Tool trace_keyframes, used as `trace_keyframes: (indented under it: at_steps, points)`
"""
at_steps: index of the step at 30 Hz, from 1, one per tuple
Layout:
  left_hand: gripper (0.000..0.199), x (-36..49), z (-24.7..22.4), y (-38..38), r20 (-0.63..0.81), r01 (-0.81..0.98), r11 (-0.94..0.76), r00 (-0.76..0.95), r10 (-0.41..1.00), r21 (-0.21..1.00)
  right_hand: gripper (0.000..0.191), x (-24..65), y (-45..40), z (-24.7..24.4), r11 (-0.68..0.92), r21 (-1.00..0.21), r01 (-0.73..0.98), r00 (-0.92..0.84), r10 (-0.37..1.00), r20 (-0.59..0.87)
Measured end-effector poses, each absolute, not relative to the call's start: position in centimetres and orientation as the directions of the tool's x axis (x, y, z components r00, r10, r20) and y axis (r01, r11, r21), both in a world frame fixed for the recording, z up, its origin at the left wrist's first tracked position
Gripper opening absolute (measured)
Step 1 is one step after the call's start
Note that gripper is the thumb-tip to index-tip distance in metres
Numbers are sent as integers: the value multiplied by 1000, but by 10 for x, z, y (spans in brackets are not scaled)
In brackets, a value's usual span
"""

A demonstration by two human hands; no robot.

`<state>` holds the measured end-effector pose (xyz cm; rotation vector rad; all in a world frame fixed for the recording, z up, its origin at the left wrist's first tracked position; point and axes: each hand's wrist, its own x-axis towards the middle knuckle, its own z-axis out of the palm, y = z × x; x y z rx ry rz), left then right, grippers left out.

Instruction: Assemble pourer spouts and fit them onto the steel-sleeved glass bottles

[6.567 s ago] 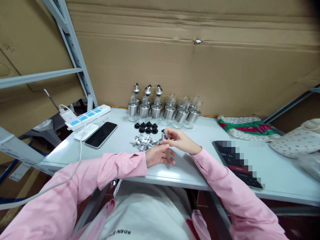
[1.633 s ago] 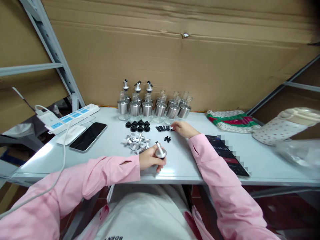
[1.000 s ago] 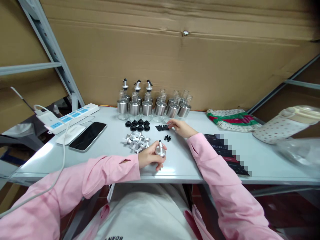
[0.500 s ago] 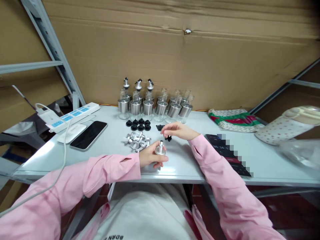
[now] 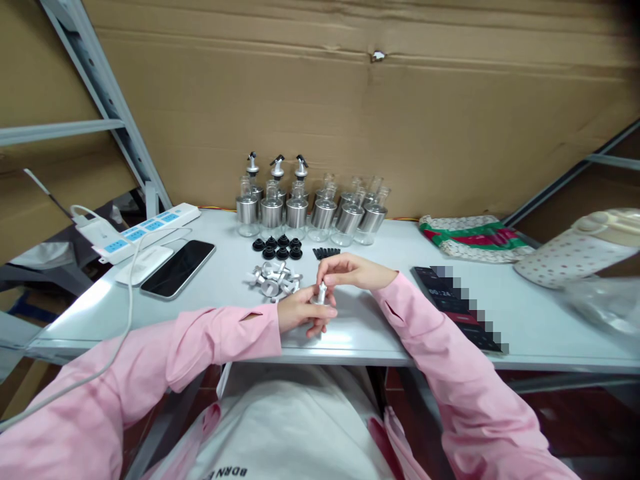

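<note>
A silver pourer top stands upright between the fingers of my left hand, near the table's front edge. My right hand is pinched at the tip of the pourer top; anything small between its fingertips is hidden. Left of my hands lies a pile of loose silver pourer parts. Behind the pile sit several black stoppers in rows. A row of small black pieces lies just behind my right hand.
Several glass bottles with steel sleeves stand at the back, three with pourers. Left are a phone and a power strip. Right are a dark timer screen, a patterned cloth and a dotted flask.
My right hand has come down and left from above the small black pieces to the tip of the pourer top. My left hand still holds the pourer top in nearly the same place.
</note>
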<state>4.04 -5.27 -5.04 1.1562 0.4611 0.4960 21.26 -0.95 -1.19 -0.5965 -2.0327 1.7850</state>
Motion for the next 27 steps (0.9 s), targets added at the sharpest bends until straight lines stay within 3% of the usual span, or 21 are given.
trace_keyframes:
  at_steps: [8,18,27]
  points:
    - [37,39,-47,-53,-103,-124,349,818,566,929,33,207,-11,-18,108,-989,104,-805,592,-20]
    - [36,40,-49,-51,-130,-107,375,822,554,921,41,206,-9,-21,292,-932,216,-788,616,10]
    - [36,40,-49,-52,-114,-97,349,837,536,932,48,207,-8,-20,333,-905,267,-806,591,-20]
